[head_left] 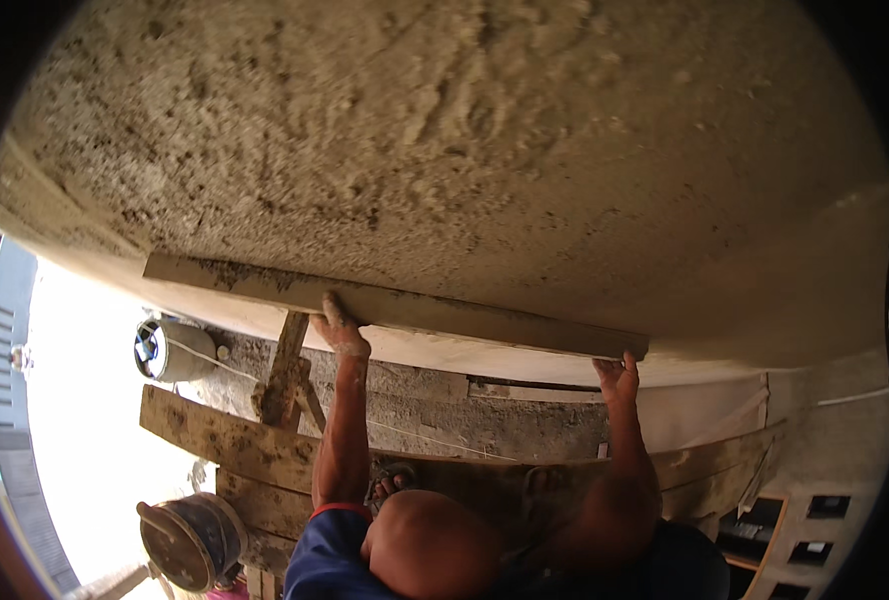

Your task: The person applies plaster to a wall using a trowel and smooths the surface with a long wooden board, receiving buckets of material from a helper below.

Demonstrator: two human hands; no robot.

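A long, straight, plaster-smeared board [455, 317] lies against the mortared wall [485, 130], which is rough in the upper middle and smoother at the right. My left hand [341, 330], caked with plaster, grips the board left of its middle, thumb side and fingers on its lower edge. My right hand [617, 372] holds the board near its right end from below. Below them, my sandalled foot [393, 483] stands on a plank platform [215, 425]. A wooden post [290, 360] rises beside my left hand.
A pale barrel [180, 352] with a cord stands below at the left. A dark bucket [190, 540] sits at the lower left of the platform. Bright open space and a blue building [10, 330] show at far left, a block structure [825, 530] at lower right.
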